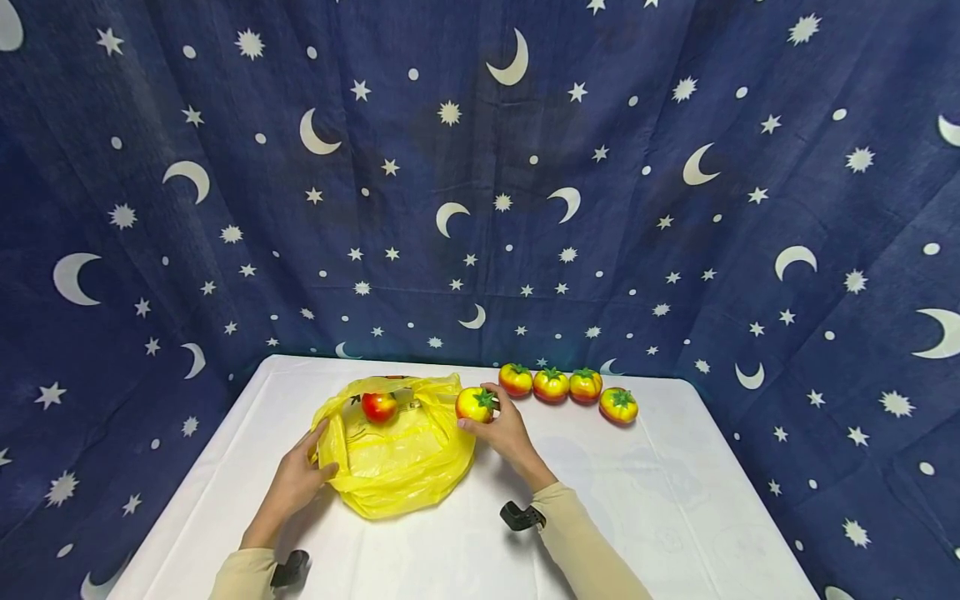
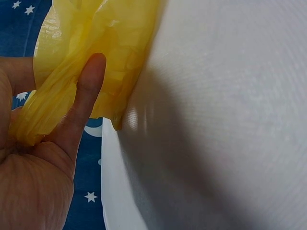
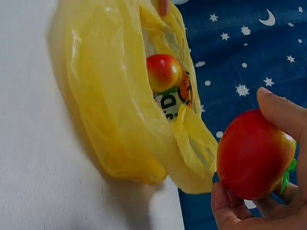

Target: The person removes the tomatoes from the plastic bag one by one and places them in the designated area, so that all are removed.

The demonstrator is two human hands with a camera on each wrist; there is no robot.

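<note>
A yellow plastic bag (image 1: 405,467) lies on the table with its mouth spread wide. My left hand (image 1: 297,477) grips the bag's left edge; in the left wrist view, gathered plastic (image 2: 53,105) runs between thumb and fingers. One red and yellow toy tomato (image 1: 379,407) sits inside the bag. At the bag's right rim, my right hand (image 1: 507,427) holds another toy tomato (image 1: 474,405) with a green leafy top. The right wrist view shows this tomato's red underside (image 3: 254,155), with thumb and fingers around it.
Several more toy tomatoes stand in a row at the back right of the table, the rightmost one (image 1: 618,406) a little nearer. A white cloth (image 1: 637,517) covers the table. Behind hangs a dark blue curtain (image 1: 480,167) with moons and stars.
</note>
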